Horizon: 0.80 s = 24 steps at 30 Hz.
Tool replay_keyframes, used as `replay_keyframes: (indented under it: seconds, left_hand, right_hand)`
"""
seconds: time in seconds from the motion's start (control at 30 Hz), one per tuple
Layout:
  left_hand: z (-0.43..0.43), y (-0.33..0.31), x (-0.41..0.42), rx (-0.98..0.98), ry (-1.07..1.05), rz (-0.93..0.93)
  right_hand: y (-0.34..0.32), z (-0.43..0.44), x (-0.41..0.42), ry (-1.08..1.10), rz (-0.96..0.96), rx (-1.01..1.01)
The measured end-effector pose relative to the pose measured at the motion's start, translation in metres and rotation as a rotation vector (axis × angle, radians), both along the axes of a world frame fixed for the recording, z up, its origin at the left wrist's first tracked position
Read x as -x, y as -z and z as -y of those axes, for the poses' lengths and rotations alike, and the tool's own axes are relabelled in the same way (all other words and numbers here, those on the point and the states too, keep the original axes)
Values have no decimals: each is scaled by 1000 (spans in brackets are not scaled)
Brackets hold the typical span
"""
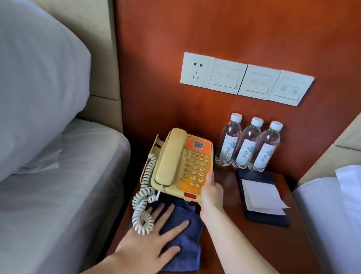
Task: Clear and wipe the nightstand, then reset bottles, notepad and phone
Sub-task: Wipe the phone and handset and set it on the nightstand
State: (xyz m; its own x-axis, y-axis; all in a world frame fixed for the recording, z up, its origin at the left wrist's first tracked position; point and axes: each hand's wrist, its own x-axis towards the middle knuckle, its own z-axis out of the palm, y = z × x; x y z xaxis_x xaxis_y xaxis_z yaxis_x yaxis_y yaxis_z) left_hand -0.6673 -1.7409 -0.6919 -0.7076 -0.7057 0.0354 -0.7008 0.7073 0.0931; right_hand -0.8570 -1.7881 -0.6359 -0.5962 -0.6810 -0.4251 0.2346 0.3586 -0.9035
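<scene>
- 3 water bottles in a row at the back right of the worktop (251,259), upright against the wood wall panel (233,29): left bottle (230,140), middle bottle (248,145), right bottle (266,148). They touch side by side, each with a white cap and a pale label. The contents are clear; I cannot tell the fill level.
- 1 notepad (261,194), white sheets, lying in 1 dark folder (265,218), just in front of the bottles, right side of the worktop. The top sheet is skewed, its corner sticking out past the folder's right edge.
- 1 telephone (185,167), cream body with an orange keypad face, at the back left of the worktop. 1 handset (170,156) is in its cradle. The phone's front edge sits over the far edge of the cloth.
- 1 coiled cord (143,200), white, runs down the phone's left side and its end loops lie on the left hand's fingers.
- 1 blue cloth (186,247), folded, on the worktop's front left.
- Left hand (150,247): flat, fingers spread, pressing the cloth, holding nothing.
- Right hand (212,193): grips the phone's right front edge, fingers curled round it.
- 4 white wall plates above: 1 socket (197,70) and 3 switch panels (259,82).
- 2 beds: left bed (54,189) with 1 pillow (23,72), right bed (346,225).
</scene>
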Motion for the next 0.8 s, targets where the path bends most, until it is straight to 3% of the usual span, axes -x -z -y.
replay_keyframes:
  seconds: [0.2,0.63,0.8]
  left_hand:
    - [1,-2,2,8,26,87]
    - [3,10,4,72,39,15]
    - [4,9,4,48,49,-17]
  right_hand:
    - [10,42,-11,-11,-120,-61]
    - [19,64,-11,-27,-275,-162]
    - [24,67,-9,-55,-513,-219]
